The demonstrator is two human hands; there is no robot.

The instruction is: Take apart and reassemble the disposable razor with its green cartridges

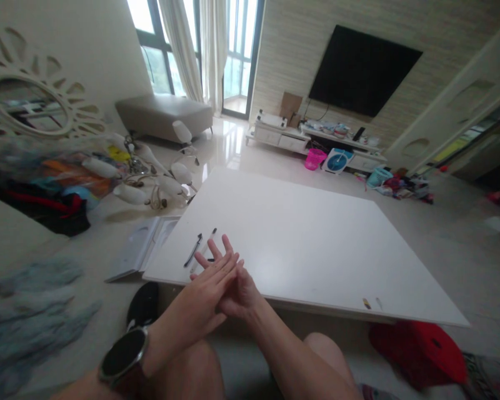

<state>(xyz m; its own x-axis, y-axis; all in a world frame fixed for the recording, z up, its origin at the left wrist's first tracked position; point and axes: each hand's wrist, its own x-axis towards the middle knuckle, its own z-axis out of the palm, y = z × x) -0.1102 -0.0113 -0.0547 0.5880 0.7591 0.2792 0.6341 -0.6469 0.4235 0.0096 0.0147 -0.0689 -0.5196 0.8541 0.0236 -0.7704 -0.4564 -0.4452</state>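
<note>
My left hand (208, 286), with a round dark watch (124, 355) on its wrist, lies across my right hand with its fingers stretched out. My right hand (239, 291) is turned palm up beneath it, its fingers spread and showing beyond the left one. The two hands touch each other over the near edge of a white table (304, 233). Just past the fingertips lie a slim dark pen-like stick (192, 250) and a thin pale stick with a dark tip (212, 234). The near part of the pale stick is partly hidden by my fingers.
Two small items, one yellow and black (366, 303), lie near the table's front right edge. A red bag-like thing (420, 353) is below that edge. Left of the table stand an open white folder or box (135, 250) and a lamp with several white shades (166, 186).
</note>
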